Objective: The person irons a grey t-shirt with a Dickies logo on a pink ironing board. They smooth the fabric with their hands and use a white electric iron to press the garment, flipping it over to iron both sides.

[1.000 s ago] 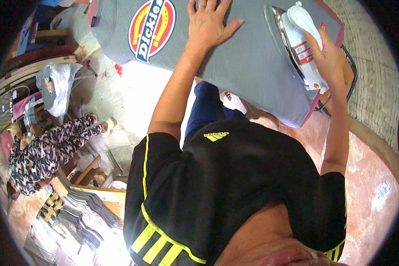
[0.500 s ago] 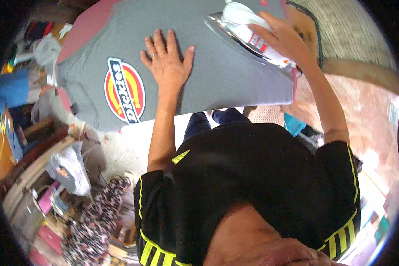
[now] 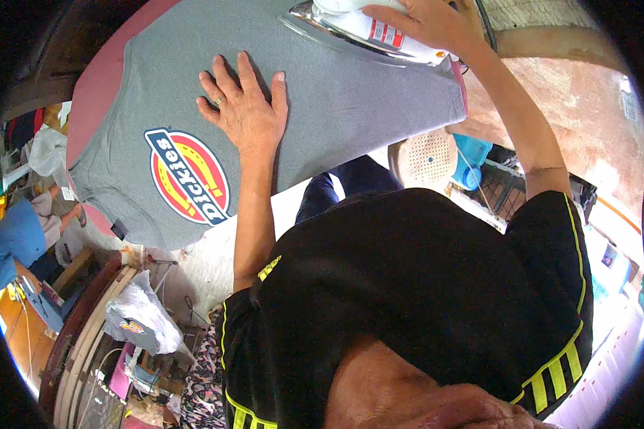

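Observation:
A grey T-shirt with a round red and yellow printed badge lies spread over a pink-covered ironing board. My left hand rests flat on the shirt beside the badge, its fingers spread and a ring on one of them. At the upper right my right hand is wrapped round a white iron with a shiny metal soleplate. The iron sits on the shirt with its pointed tip toward the left. Its handle is partly cut off by the top of the picture.
A dark cord runs beside my right wrist. Below the board's right end stand a beige perforated stool and blue plastic items. At the left are another person in blue and a plastic bag holding grey cloth.
The whole view has turned and shifted, showing more of the stool and of the person at the left. Against the shirt, both hands and the iron look nearly unmoved.

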Demonstrator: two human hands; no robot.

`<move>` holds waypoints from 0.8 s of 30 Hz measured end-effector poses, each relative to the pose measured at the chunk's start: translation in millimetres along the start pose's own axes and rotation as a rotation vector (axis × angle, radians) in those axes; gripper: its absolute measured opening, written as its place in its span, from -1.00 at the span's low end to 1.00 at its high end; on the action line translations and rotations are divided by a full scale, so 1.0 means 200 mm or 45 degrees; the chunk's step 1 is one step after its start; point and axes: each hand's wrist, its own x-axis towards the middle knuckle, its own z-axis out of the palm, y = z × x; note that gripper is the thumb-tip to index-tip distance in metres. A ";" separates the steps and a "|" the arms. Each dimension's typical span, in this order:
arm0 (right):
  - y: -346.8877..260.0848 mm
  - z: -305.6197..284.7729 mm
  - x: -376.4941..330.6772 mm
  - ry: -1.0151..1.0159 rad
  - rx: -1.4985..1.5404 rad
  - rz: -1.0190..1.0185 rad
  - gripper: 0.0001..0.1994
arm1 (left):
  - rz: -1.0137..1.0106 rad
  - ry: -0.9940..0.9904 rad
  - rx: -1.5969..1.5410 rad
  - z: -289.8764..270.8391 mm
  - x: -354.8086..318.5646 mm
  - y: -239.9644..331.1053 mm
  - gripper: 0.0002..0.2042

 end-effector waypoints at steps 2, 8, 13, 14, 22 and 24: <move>0.00 0.01 -0.01 0.051 -0.027 0.000 -0.65 | 0.024 0.000 -0.004 0.00 0.00 -0.01 -0.35; 0.01 0.01 -0.02 0.060 -0.164 -0.037 -0.66 | 0.043 0.031 -0.053 0.02 0.01 -0.01 -0.34; 0.02 0.01 -0.02 0.135 -0.288 -0.162 -0.67 | 0.047 0.025 -0.052 0.03 0.00 -0.02 -0.33; 0.02 0.01 -0.02 0.126 -0.279 -0.142 -0.67 | 0.049 0.029 -0.056 0.03 0.00 -0.03 -0.33; -0.01 0.01 -0.02 0.063 -0.432 -0.011 -0.64 | 0.043 0.011 -0.067 0.02 0.00 -0.02 -0.32; 0.03 0.01 -0.02 0.062 -0.304 -0.036 -0.63 | 0.048 -0.003 -0.058 0.01 0.00 -0.01 -0.32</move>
